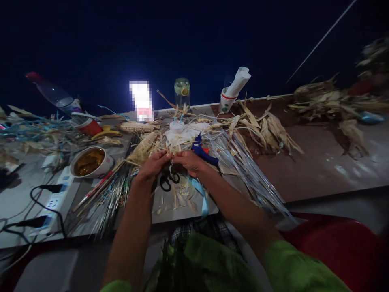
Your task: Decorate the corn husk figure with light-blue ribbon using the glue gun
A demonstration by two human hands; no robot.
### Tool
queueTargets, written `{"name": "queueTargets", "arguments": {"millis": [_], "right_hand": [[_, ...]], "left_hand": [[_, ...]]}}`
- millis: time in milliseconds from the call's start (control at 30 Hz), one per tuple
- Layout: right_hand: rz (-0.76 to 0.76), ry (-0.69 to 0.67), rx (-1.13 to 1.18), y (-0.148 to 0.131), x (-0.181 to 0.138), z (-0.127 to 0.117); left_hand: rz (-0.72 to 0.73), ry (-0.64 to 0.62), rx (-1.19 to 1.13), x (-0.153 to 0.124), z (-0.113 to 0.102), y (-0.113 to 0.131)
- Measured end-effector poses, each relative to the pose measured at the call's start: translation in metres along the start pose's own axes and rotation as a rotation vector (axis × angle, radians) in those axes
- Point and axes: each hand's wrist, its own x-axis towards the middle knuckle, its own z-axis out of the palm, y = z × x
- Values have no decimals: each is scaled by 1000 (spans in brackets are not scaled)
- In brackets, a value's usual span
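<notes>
Over the middle of the table, my left hand [155, 163] and my right hand [189, 160] meet with their fingertips pinched together. A small whitish piece [171, 167] hangs between the fingers, too small to name; the fingers hide most of it. Black-handled scissors [165, 184] lie just below my hands, their blades hidden. To the right of my right hand is a blue glue gun [202, 150] with an orange trigger. Scraps of dry corn husk [180, 194] and a light-blue ribbon [203, 198] lie under my right wrist.
Corn cobs [142, 148] lie left of centre, near a bowl of brown liquid [89, 162] and a power strip [56, 202]. Thin wires [106, 211] and clear sticks [255, 174] flank my arms. Behind stand a lit screen [141, 99], a jar [182, 93] and a paper cup [227, 100].
</notes>
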Motion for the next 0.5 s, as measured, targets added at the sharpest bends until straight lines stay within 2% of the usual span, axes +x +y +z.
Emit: {"name": "queueTargets", "arguments": {"millis": [100,233,367,500], "right_hand": [[-99,66,-155,3,1,1],[-133,85,-296,6,2,1],[-163,148,-425,8,3,2],[-261,203,-537,6,1,4]], "left_hand": [[-8,4,51,1,1,0],[-31,16,48,4,3,-2],[-47,44,-48,5,7,-2],[-56,44,-165,4,12,-2]]}}
